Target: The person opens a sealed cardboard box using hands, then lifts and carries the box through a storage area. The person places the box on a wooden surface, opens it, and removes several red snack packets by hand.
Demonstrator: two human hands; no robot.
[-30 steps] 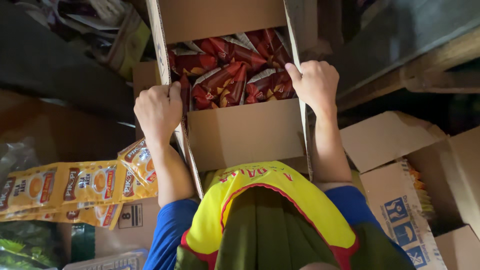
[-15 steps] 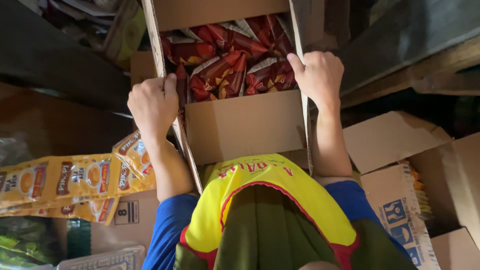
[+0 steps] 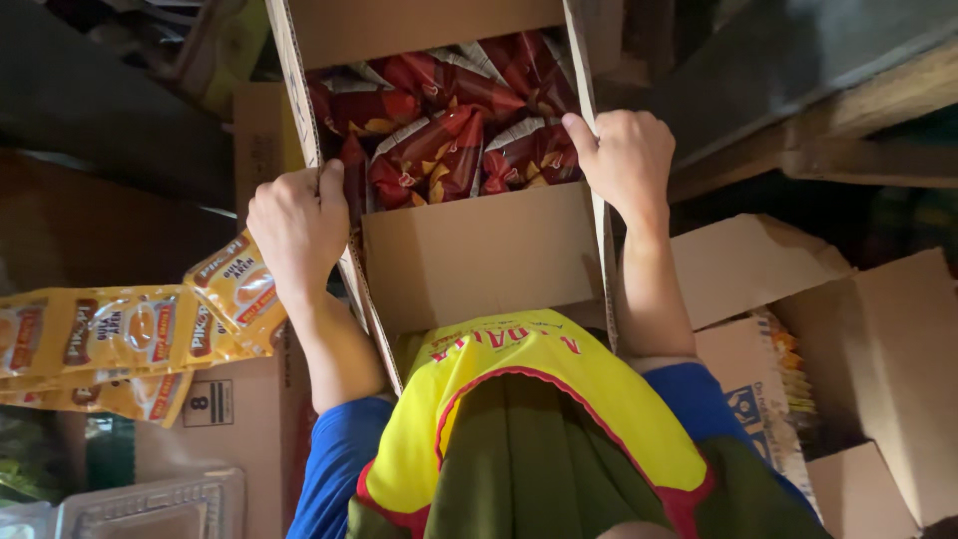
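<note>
**Open carton gripped by both side flaps**

Head view, looking down past a yellow and blue shirt [image 3: 529, 399]. The cardboard carton [image 3: 479, 260] sat directly in front of the person's chest, lid flaps splayed outward, its near flap folded flat toward the body.

Left hand [image 3: 299, 225]: fingers curled closed over the edge of the left side flap, thumb toward the inside of the box. Right hand [image 3: 624, 160]: closed the same way on the right side flap, fingertips hooked over the thin cardboard edge. Neither hand touched the contents. Holding one flap on each side probably kept the flaps spread and the carton steady, so the opening stayed clear.

Inside: red snack packets [image 3: 449, 130], packed tight and overlapping, lying at angles. About six or seven could be made out; the far flap and the shadow hid any others, so no firm count.

To the left, a strip of yellow sachets [image 3: 130, 334] hung joined in a chain, four or five visible, draped beside the carton and just touching the left forearm. Below it, a clear plastic tray [image 3: 150, 504]. To the right, at least two more open cardboard boxes [image 3: 878, 349], one showing yellow wrappers at its edge. Lighting dim; background shelving unclear.
</note>
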